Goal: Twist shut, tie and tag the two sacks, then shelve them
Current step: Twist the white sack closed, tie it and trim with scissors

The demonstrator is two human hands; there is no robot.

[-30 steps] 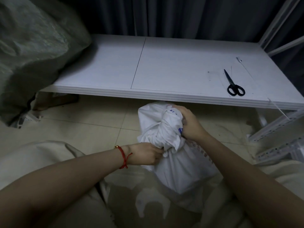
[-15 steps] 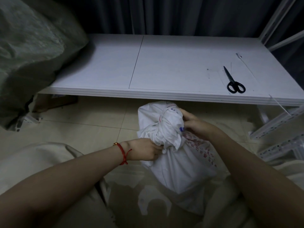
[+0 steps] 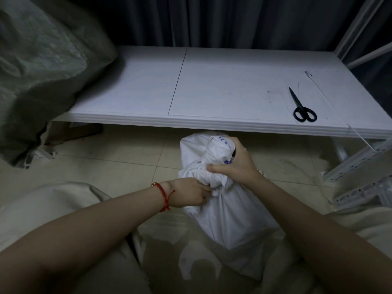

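Right hand (image 3: 235,164) has dropped to grip the twisted neck of the sack (image 3: 229,219); left hand (image 3: 188,193) still pinches below. Sack upright, mouth tipped toward the shelf (image 3: 212,122).

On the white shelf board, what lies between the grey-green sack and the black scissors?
In the head view, the board between sack and scissors is bare, crossed only by a dark seam.

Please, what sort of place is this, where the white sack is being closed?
Probably a storeroom or packing corner. A low white shelf with slotted rails stands on a tiled floor, a bulky grey-green sack lies on its left end, and scissors lie on its board.
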